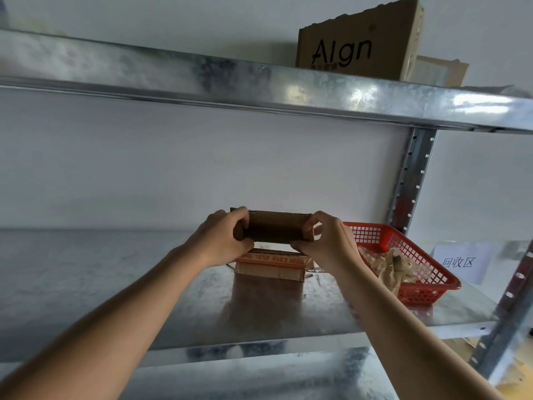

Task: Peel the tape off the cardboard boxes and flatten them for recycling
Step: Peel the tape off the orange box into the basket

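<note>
A small brown cardboard box (277,228) is held in the air above the metal shelf (115,284). My left hand (223,236) grips its left end with the fingers curled over the top and the thumb under it. At the right end my right hand (327,241) grips it the same way. Directly below lies a second cardboard box (272,267) with orange printed tape across its front, resting on the shelf.
A red plastic basket (415,293) with crumpled peeled tape stands to the right on the shelf. Beside it a white paper label (458,262) hangs on the wall. On the upper shelf (259,82) stands a large printed carton (357,44). A perforated steel upright (409,180) rises at the back right.
</note>
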Demonstrator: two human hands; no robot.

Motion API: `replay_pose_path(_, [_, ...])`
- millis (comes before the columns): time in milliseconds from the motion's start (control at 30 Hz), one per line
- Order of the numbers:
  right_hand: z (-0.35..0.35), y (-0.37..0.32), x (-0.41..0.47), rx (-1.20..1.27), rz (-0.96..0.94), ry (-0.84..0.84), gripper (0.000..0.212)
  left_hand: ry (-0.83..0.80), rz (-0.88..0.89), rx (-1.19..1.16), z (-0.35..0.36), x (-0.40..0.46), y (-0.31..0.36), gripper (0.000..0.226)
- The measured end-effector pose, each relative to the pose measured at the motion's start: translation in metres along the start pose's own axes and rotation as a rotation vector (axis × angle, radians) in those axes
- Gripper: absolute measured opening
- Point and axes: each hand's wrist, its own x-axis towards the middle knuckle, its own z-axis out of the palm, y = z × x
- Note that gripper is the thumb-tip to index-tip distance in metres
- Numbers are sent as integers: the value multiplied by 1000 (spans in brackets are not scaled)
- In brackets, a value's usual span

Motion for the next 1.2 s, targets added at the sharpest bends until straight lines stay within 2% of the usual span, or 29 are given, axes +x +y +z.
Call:
replay_pose_path(100, [2,-4,0,-158,13,42,46,57,31,-22,0,-4,1,29])
replay_pose_path(233, [6,-4,-3,-211,11,75,37,79,2,-69,0,-7,-9,21])
replay_pose_path(467, [11,-6,-9,26,-86,97,22,64,-55,-354,3,-11,-27,27])
replay_pose_path(567, [14,2,-15,165,-69,117,27,-71,-92,-572,-1,-15,-35,32])
replay_pose_path(633, [14,5,-20,286,-33,122,33,-112,-41,-472,-3,-18,-42,44])
replay_pose_path(700, [16,8,-23,384,-9,130,37,-21,12,-333,-2,-18,-47,50])
replay_pose_path(767, [18,9,-24,492,-2,135,37,128,57,-309,2,-17,-51,45])
replay_pose_path(867, [17,5,-29,710,-7,110,28,289,142,-287,4,-16,-54,40])
replay_pose_path(967, [18,0,-33,844,-23,114,21,396,149,-250,-1,-17,-54,35])
replay_pose_path(1033, [20,-2,-37,868,-6,100,31,423,133,-233,-6,-19,-52,37])
replay_pose_path(1133, [21,-6,-46,936,-36,3,39,372,102,-281,-11,-24,-44,38])
replay_pose_path(1200, [27,-7,-55,881,-151,-34,67,340,87,-372,-10,-27,-36,36])
